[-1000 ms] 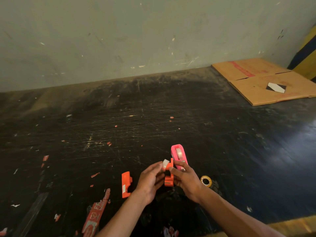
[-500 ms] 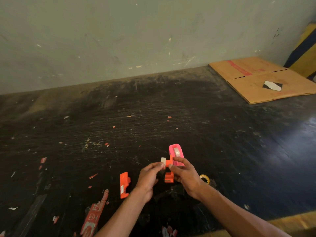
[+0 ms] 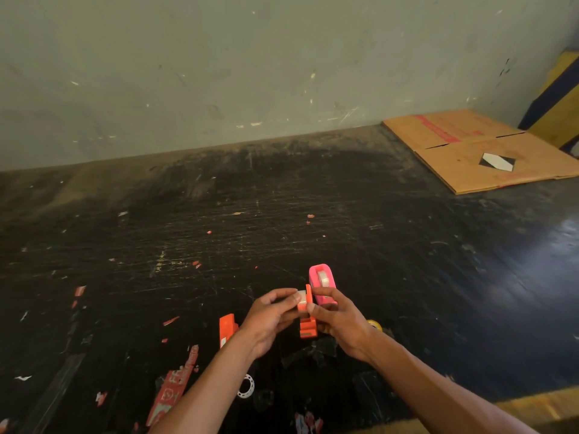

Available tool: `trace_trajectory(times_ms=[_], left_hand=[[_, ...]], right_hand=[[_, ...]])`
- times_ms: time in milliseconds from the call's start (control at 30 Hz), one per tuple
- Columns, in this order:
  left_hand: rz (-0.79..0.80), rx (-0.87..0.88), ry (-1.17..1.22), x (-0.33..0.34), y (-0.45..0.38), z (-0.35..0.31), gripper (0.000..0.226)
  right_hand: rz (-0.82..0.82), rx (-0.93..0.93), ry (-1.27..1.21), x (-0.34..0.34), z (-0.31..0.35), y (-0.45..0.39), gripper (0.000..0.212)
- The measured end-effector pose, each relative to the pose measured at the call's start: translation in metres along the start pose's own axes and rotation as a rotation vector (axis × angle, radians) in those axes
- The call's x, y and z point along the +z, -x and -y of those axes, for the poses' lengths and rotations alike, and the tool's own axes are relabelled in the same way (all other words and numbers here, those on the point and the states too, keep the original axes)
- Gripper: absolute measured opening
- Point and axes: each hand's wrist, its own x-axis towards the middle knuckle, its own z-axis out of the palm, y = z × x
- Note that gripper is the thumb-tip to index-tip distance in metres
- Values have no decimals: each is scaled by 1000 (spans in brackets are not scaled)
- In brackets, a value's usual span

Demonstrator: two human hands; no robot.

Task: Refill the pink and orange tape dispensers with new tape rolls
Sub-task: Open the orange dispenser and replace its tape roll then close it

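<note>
The pink tape dispenser stands on the black table with a clear tape roll inside it, just beyond my hands. My right hand grips one half of the orange tape dispenser, held upright. My left hand pinches a small clear tape roll against the side of that orange half. The other orange half lies flat on the table to the left of my left hand.
A yellow-cored tape roll lies right of my right wrist. A white ring and a torn red label lie near the front edge. Flattened cardboard rests at the back right against the wall.
My left hand has brought the clear tape roll from slightly apart to pressed against the orange half in my right hand. The pink dispenser has stayed put.
</note>
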Motion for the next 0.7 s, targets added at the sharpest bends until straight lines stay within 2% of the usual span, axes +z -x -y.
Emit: trace_trajectory(times_ms=[100, 300, 467, 600, 700], left_hand=[[13, -4, -18, -1, 1, -2, 25], [25, -15, -30, -4, 0, -6, 23], [35, -22, -76, -4, 2, -4, 18], [44, 15, -193, -5, 7, -3, 27], [45, 50, -315, -5, 11, -2, 28]], right_hand=[[23, 1, -23, 0, 0, 1, 44], [53, -8, -65, 4, 2, 3, 63], [64, 23, -131, 5, -1, 6, 60], [63, 44, -170, 5, -4, 7, 48], [74, 39, -105, 9, -6, 9, 54]])
